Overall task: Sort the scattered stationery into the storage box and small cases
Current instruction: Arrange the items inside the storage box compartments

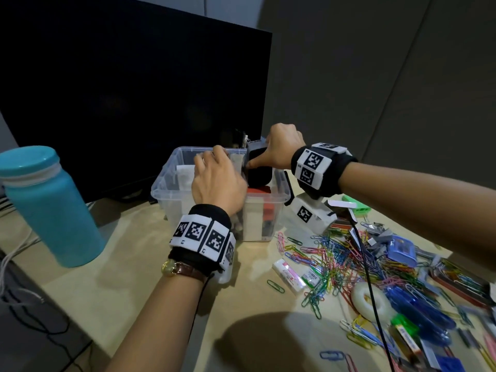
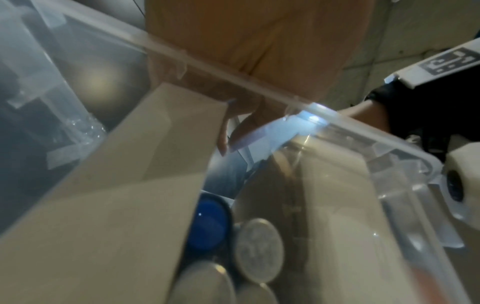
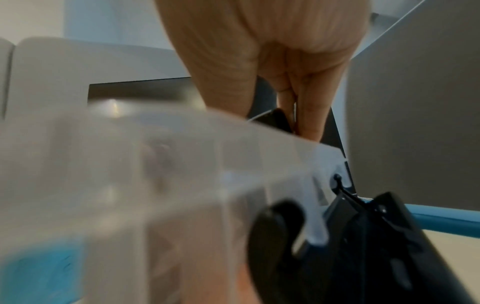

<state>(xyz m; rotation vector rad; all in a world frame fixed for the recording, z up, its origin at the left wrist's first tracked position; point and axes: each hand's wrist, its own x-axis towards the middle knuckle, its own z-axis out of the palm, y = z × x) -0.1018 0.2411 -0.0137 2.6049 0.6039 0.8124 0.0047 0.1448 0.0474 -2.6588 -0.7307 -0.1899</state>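
Observation:
A clear storage box [image 1: 171,196] stands mid-table with white boxes [image 1: 185,174] and a red item [image 1: 259,190] inside. My left hand [image 1: 217,178] reaches down into it; in the left wrist view its fingers [image 2: 226,131] lie extended against the top edge of a beige box [image 2: 130,185], thumb hidden. Beside that box lie a blue cap [image 2: 210,224] and silver discs [image 2: 259,251]. My right hand [image 1: 281,149] grips a black object [image 1: 259,170] over the box's far right corner, thumb on its near side. The right wrist view shows the fingers [image 3: 311,115] on that black object [image 3: 278,119], above the box wall [image 3: 155,185].
A teal bottle [image 1: 51,210] stands left of the box, a dark monitor [image 1: 134,89] behind it. To the right lie a heap of coloured paper clips [image 1: 341,256], an eraser [image 1: 288,275], a tape roll [image 1: 371,298], a blue small case [image 1: 401,249], a green case [image 1: 354,205] and a black cable [image 1: 367,277].

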